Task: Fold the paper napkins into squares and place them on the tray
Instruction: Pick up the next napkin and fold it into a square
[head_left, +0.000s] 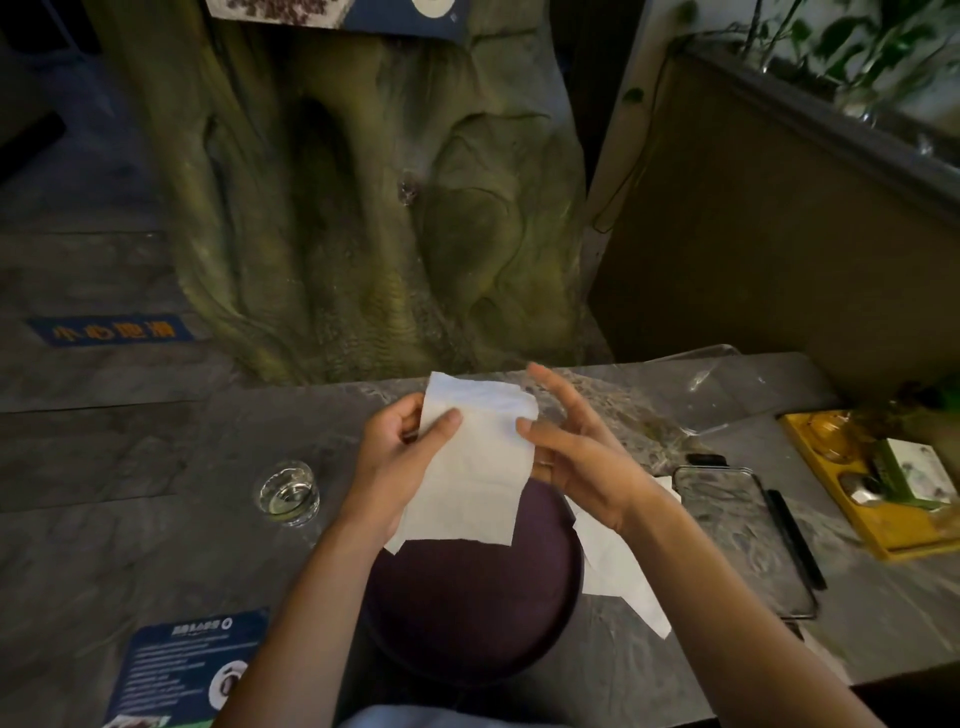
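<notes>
A white paper napkin (470, 467) hangs unfolded above the round dark tray (467, 603). My left hand (400, 457) pinches its upper left edge with thumb on top. My right hand (576, 457) holds its upper right edge between thumb and fingers, the other fingers spread. The napkin's lower edge dangles over the far part of the tray. Another white napkin (618, 566) lies flat on the grey table just right of the tray, partly under my right forearm.
A small glass (288, 493) stands left of the tray. A phone (743, 535) and a black pen (797, 540) lie to the right, then a yellow tray with small items (878, 483). A blue leaflet (187, 670) lies near left. A clear sheet (727, 384) rests at the far edge.
</notes>
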